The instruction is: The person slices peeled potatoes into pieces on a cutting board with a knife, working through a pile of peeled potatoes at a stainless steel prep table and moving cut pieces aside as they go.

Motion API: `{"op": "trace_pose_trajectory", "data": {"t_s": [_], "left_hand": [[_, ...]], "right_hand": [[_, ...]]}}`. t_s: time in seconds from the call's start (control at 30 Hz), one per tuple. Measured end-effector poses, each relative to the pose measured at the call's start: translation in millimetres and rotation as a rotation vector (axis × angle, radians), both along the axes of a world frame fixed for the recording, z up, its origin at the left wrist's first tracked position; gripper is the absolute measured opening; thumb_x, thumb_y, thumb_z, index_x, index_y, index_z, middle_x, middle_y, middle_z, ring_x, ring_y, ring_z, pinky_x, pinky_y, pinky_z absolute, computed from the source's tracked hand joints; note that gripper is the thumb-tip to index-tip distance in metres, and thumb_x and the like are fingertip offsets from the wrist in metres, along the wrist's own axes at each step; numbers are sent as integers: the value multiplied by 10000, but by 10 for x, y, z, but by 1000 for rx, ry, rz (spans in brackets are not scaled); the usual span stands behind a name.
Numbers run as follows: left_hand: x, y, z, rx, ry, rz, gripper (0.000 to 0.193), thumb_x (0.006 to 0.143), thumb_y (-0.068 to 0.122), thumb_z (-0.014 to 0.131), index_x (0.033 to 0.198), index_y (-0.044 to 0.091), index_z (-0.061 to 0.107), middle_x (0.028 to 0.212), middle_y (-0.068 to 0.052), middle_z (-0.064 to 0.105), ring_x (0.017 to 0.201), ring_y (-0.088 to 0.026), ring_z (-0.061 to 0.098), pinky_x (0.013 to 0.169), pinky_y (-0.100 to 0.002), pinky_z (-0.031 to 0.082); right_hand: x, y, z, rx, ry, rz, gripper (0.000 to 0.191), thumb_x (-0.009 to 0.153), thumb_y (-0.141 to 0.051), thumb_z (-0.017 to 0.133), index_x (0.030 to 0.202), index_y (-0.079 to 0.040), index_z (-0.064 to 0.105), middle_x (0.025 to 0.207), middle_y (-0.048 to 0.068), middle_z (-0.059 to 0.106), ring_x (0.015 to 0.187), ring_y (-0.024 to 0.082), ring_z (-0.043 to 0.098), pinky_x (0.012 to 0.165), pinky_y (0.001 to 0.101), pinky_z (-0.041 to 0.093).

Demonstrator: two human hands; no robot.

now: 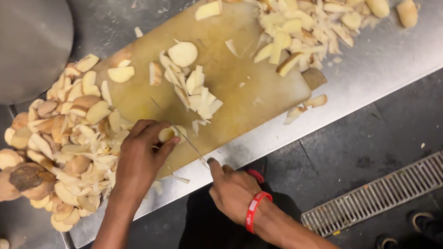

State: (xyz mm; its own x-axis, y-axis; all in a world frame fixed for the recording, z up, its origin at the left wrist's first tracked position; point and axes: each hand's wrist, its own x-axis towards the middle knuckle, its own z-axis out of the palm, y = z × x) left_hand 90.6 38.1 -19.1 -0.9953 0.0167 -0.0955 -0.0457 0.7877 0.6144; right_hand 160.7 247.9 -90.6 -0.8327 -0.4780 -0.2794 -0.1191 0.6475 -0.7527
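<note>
Right hand (pixel 232 190), red wristband, grips a knife (pixel 184 136) by its handle. Left hand (pixel 140 156) pinches a peeled potato piece (pixel 166 133) on the cutting board (pixel 250 93). Piece judged light, firm, wet-slippery; hold by its sides, clear of the blade. Cut slices (pixel 194 88) lie beyond; peel pile (pixel 63 135) alongside.

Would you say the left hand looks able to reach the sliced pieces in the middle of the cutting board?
Probably yes: the left hand pins a potato piece just short of the slices, with only bare cutting board between them.
</note>
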Motion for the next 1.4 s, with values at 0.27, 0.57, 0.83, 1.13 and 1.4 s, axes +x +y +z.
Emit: {"op": "trace_pose_trajectory", "data": {"t_s": [0.27, 0.57, 0.83, 1.13, 1.4], "left_hand": [[-46, 83, 42, -42, -37, -34, 330, 854, 152, 774, 1154, 26, 716, 1118, -117, 681, 707, -243, 698, 684, -383, 556], [-113, 32, 48, -71, -22, -112, 333, 864, 141, 760, 1167, 22, 689, 1167, -94, 701, 762, -241, 732, 726, -361, 577], [-166, -23, 89, -32, -92, -164, 343, 852, 139, 746, 1177, 45, 690, 1229, -99, 679, 825, -260, 749, 733, -367, 585], [-175, -75, 121, -60, -109, -202, 340, 854, 125, 737, 1188, 63, 718, 1220, -133, 635, 914, -303, 730, 819, -405, 552], [-155, -111, 128, -87, -28, -345, 318, 850, 87, 724, 1167, 68, 730, 1183, -88, 663, 1000, -295, 709, 840, -403, 553]], "right_hand": [[74, 177, -12, -26, 73, 1, 576, 895, -136, 654, 1365, 116, 435, 945, 288, 679, 791, 459, 688, 691, 504, 559], [65, 230, -52, -42, -22, -3, 509, 871, -106, 658, 1309, 77, 473, 900, 265, 679, 767, 458, 682, 650, 521, 546], [91, 181, -72, -6, 47, 9, 408, 873, -82, 667, 1220, 58, 506, 917, 262, 673, 751, 461, 680, 628, 521, 551], [38, 155, -112, -16, 93, 21, 445, 855, -90, 684, 1223, 75, 495, 860, 250, 679, 744, 446, 678, 636, 517, 548], [57, 195, -137, -5, 87, 28, 384, 868, -94, 669, 1183, 56, 510, 840, 240, 678, 738, 435, 683, 629, 512, 548]]}}
